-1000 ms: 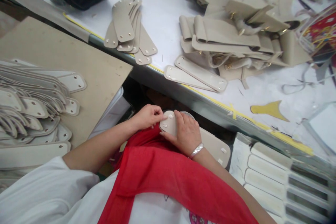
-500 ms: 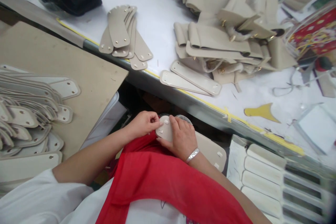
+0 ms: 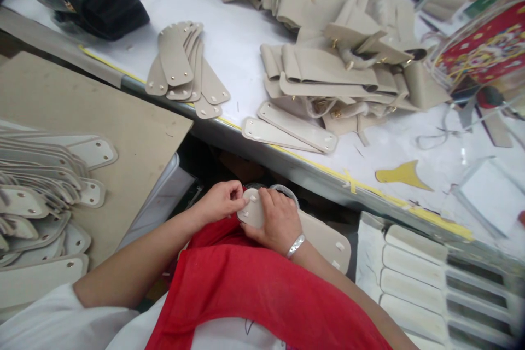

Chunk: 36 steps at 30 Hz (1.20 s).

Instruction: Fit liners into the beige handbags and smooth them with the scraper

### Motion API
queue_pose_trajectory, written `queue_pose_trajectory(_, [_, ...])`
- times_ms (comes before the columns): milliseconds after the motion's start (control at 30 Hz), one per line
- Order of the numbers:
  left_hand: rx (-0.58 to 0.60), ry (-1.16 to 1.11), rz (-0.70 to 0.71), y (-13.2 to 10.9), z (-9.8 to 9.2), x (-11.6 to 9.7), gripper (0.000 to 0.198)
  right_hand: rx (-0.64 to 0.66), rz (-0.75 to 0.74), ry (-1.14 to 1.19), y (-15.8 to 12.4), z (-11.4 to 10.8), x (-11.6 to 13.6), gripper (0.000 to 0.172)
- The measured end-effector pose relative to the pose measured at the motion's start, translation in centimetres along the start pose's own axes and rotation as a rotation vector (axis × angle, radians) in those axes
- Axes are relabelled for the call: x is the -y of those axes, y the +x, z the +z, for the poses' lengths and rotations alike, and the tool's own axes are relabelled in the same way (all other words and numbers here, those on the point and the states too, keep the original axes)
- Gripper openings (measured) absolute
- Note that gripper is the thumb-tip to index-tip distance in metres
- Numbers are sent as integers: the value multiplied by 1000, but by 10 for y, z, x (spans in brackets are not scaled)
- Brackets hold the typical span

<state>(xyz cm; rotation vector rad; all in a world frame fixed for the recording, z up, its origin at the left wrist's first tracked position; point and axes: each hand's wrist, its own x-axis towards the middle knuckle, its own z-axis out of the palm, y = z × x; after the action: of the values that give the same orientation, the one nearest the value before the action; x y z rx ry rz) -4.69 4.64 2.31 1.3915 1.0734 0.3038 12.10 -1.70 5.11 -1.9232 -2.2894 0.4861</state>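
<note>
Beige strap before the red apron, near the counter. Right hand grasping it: fingers laid across the upper face, thumb at the near edge, the rounded end projecting past them. Left hand: fingers curled, thumb tip at that end, near a white tab; whether they pinch anything cannot be told

Right hand covers the middle of the beige strip, so can't tell if it's 1 piece or 2. Detail at the left hand's fingertips is too tiny. Left edge chops off the strip pile.
</note>
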Motion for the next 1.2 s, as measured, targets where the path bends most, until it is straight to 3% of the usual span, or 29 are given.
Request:
queue_pose_trajectory(200, [19,142,10,3,-1,-2,19,-9,-43,3,-3,2,0,75])
queue_pose_trajectory(333, [-8,340,32,-1,-6,-6,19,-56,-85,60,-29,-17,-24,83])
queue_pose_trajectory(467, [-178,697,337,-11,-5,-21,28,-216,166,133,-87,-37,-73,66])
queue_pose_trajectory(533, [-230,817,558,-13,6,-31,40,-280,345,227,-121,-38,-92,59])
queue_pose_trajectory(567, [-203,858,662,-11,15,-35,48,-302,438,296,-136,-36,-98,55])
queue_pose_trajectory(667, [12,934,874,-2,58,-47,75,-329,673,486,-163,-23,-105,40])
queue_pose_trajectory(767, [204,998,905,12,107,-53,91,-330,760,549,-169,-12,-104,30])
queue_pose_trajectory(867, [271,1061,859,21,139,-55,89,-337,745,589,-167,-8,-105,30])
queue_pose_trajectory(967, [279,1108,832,24,150,-59,82,-345,742,650,-165,-9,-110,32])
queue_pose_trajectory(1200, [291,1174,800,24,152,-67,76,-278,766,611,-169,-19,-112,31])
